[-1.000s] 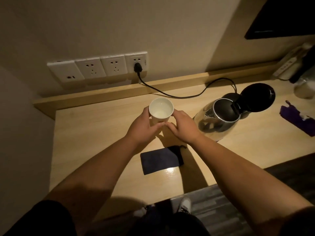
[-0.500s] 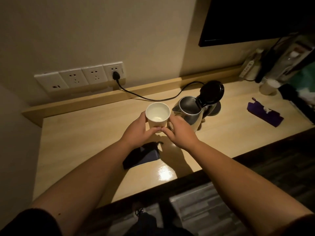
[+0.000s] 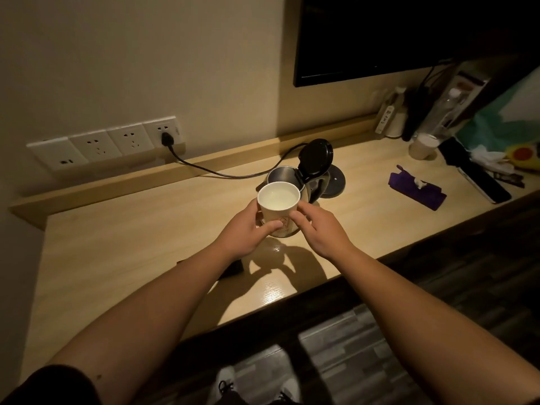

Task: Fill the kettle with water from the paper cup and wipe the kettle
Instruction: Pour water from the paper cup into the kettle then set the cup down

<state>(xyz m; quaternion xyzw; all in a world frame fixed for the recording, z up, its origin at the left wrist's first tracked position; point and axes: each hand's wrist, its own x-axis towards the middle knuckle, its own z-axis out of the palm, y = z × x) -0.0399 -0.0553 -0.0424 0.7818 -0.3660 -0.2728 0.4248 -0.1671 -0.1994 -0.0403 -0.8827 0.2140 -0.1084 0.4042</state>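
Note:
A white paper cup [image 3: 277, 207] holding water is upright, raised just in front of the steel kettle [image 3: 282, 174]. My left hand [image 3: 244, 230] wraps its left side and my right hand [image 3: 317, 226] grips its right side. The kettle stands on the wooden desk [image 3: 117, 252] with its black lid [image 3: 315, 156] flipped open, beside its round black base [image 3: 334, 179]. A dark cloth [image 3: 233, 268] lies on the desk, mostly hidden under my left forearm.
A black cord [image 3: 204, 168] runs from the wall sockets [image 3: 102, 143] to the base. A purple tissue pack [image 3: 416, 191] lies to the right. Another cup [image 3: 423, 146], bottles and clutter fill the far right corner. A dark screen [image 3: 394, 33] hangs above.
Both hands have carried the cup up and to the right, until it sits right in front of the kettle's mouth. The camera view has swung right, and the cloth has slipped under my forearm.

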